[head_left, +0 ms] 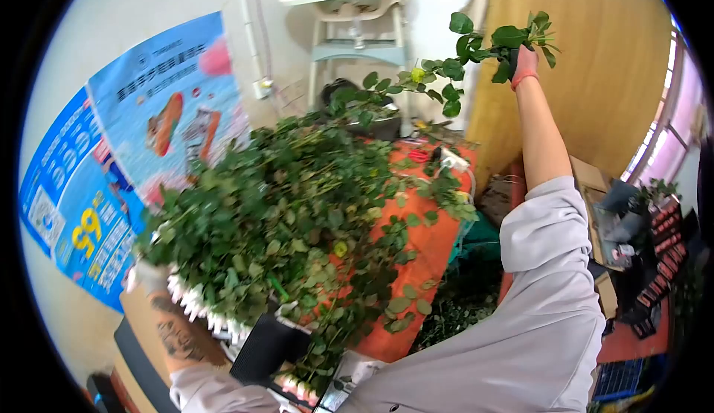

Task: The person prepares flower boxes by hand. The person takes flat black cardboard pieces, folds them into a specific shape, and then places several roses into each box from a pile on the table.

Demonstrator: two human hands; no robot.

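Note:
My right hand (525,65), in a pink and dark glove, is raised at the upper right. Its fingers are closed around leafy green stems (509,37), and some foliage trails down to the left. My left hand (151,277), in a pale glove, is low at the left beside a row of white flower heads (195,299). Its fingers are blurred, so their grip does not show. Between my hands lies a big heap of leafy cut stems (275,197), probably roses.
The heap rests on an orange-red tabletop (416,253). A black box-like object (272,347) stands at the near edge. Behind are a white high chair (349,48) and a wooden panel (580,56). Loose leaves (465,301) lie below the table's right side. Posters (167,108) cover the left wall.

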